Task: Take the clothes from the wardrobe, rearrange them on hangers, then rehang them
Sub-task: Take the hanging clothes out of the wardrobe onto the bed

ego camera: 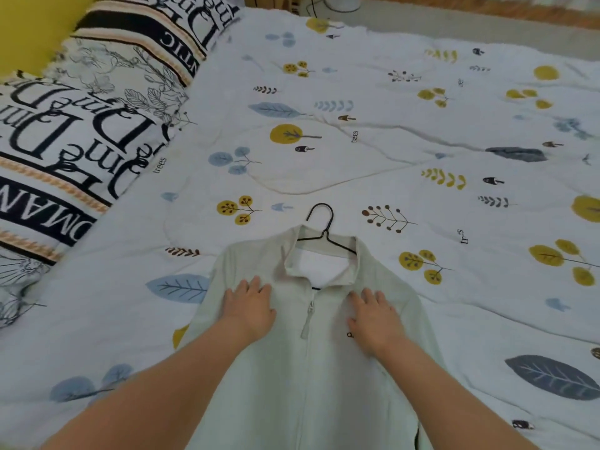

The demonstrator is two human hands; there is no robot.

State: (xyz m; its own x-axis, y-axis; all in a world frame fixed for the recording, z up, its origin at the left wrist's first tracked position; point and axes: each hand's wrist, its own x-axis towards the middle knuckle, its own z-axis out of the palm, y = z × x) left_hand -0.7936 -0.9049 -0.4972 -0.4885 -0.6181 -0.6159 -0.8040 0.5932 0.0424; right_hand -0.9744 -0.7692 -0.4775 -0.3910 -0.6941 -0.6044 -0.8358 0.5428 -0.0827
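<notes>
a: hidden? hanger [325, 234] arms inside collar beyond fingertips; logo half covered.
b: pale zip jacket [311, 368] flat on quilt [406, 157]; left hand [250, 306], right hand [373, 316] pressing, fingers straight, slightly spread.

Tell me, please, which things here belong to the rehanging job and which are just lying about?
In the job: pale zip jacket, black hanger, left hand, right hand.
Lying about: lettered pillows, leaf-print bedspread.

a single head-worn wide-angle view looks forward and down from the near edge of the bed [373, 151], close over the jacket [292, 368] at the bottom centre, with the pillows [81, 131] along the left edge and floor past the far edge.
</notes>
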